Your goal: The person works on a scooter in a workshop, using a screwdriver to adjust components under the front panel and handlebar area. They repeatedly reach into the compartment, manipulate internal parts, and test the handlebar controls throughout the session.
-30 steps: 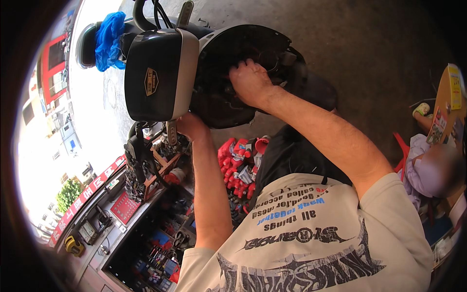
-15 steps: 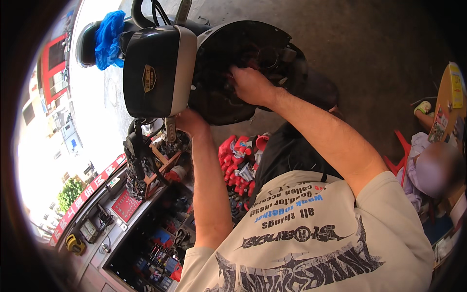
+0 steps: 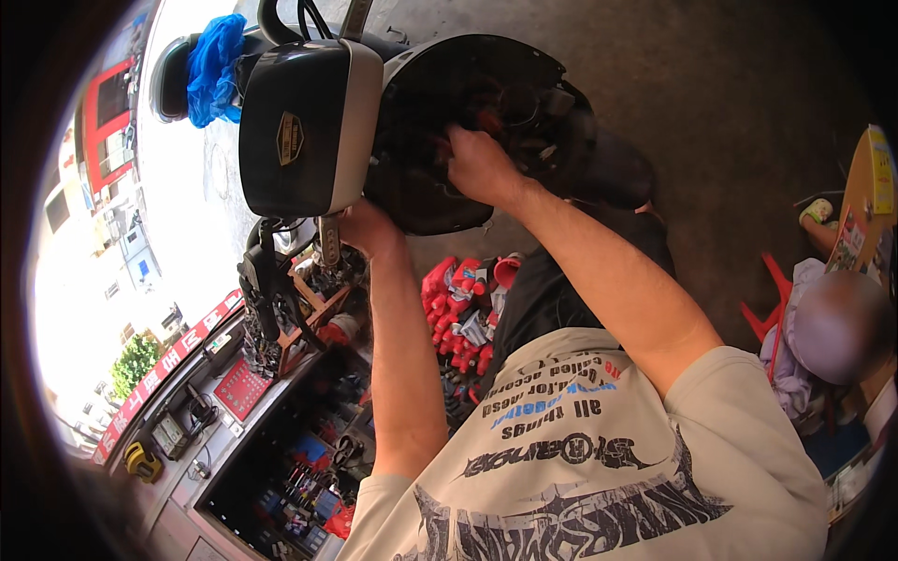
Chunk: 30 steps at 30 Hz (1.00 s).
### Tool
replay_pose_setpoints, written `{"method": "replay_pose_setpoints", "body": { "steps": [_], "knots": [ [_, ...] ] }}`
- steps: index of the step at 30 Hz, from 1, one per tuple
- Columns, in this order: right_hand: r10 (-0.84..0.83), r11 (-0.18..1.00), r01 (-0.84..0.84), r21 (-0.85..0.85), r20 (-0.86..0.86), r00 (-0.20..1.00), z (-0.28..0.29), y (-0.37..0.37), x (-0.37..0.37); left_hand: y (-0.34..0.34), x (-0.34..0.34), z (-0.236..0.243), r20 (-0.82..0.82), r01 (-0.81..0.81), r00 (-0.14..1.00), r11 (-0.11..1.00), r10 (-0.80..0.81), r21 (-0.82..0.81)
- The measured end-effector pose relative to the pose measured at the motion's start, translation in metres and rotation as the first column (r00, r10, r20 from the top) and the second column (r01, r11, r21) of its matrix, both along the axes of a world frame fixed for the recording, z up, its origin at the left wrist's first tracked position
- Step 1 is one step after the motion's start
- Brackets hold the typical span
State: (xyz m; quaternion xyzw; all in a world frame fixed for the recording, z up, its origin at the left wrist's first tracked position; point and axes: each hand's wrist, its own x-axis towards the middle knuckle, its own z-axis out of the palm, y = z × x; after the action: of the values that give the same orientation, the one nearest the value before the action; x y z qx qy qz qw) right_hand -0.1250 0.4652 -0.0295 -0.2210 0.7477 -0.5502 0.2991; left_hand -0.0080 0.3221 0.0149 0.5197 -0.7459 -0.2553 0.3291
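Observation:
A scooter-like vehicle stands before me, with a black and silver housing (image 3: 292,140) that bears a gold badge. To its right is a dark, rounded body shell (image 3: 426,192) with wiring and small parts inside. My right hand (image 3: 482,166) reaches into this shell, fingers curled around something too dark to make out. My left hand (image 3: 370,227) is at the housing's lower right corner, close to a perforated metal bracket (image 3: 329,241). The housing's edge hides most of the left fingers.
Blue plastic (image 3: 215,70) wraps a part at the far left. Red bottles (image 3: 458,318) stand below the shell. A workbench (image 3: 178,500) with a tool-filled compartment (image 3: 299,477) lies lower left. At right, another person (image 3: 795,346) sits beside a red chair (image 3: 772,313).
My right hand has shifted slightly right and down inside the shell. My left hand stays by the housing's corner. The whole view has moved a little.

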Motion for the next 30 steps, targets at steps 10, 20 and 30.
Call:
{"method": "replay_pose_setpoints", "body": {
  "steps": [10, 20, 30],
  "knots": [
    [-0.001, 0.995, -0.006, 0.096, 0.073, 0.997, 0.017, 0.002, 0.008, -0.023, 0.029, -0.022, 0.32, 0.124, 0.947, 0.935, -0.013, -0.332],
    [-0.121, 0.99, 0.137, -0.021, 0.356, 0.927, 0.015, 0.024, 0.005, -0.013, 0.014, -0.017, 0.318, 0.01, 0.947, 0.986, 0.044, -0.166],
    [-0.032, 0.871, 0.449, -0.198, 0.89, 0.455, 0.022, -0.03, 0.015, 0.025, -0.021, 0.029, -0.181, 0.007, 0.983, 0.969, 0.039, 0.247]
  ]
}}
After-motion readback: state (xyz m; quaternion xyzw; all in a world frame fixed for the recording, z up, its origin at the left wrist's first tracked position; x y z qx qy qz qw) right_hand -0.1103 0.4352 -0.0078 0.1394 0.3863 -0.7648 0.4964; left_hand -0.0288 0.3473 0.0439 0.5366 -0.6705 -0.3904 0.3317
